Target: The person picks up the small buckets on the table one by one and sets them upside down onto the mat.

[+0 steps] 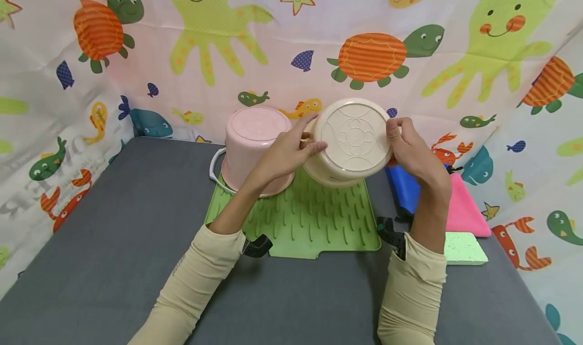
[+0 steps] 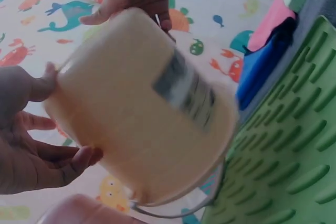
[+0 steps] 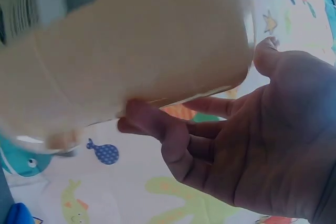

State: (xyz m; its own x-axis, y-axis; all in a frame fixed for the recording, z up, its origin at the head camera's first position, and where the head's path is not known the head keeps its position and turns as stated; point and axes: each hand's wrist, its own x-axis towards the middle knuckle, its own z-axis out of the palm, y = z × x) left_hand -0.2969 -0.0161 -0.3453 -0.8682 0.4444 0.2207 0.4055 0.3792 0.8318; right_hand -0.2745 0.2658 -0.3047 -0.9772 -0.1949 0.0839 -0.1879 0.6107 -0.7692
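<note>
A cream bucket (image 1: 354,138) is held in the air above the green mat, its round base with a flower relief facing the head camera. My left hand (image 1: 288,152) grips one side, thumb near the base edge, and my right hand (image 1: 413,150) grips the other. A dark label with stripes shows on the bucket (image 2: 121,98) in the left wrist view, and its wire handle (image 2: 184,214) hangs by the rim. In the right wrist view, curled fingers and thumb touch the wall. Left of it, a pink bucket (image 1: 248,140) stands upside down.
The green mat (image 1: 319,223) with raised ridges lies on the grey table (image 1: 105,233). Right of it are a blue folded thing (image 1: 404,188), a pink cloth (image 1: 466,208) and a pale green sponge-like block (image 1: 464,249). A patterned curtain (image 1: 264,26) surrounds the table's back and sides.
</note>
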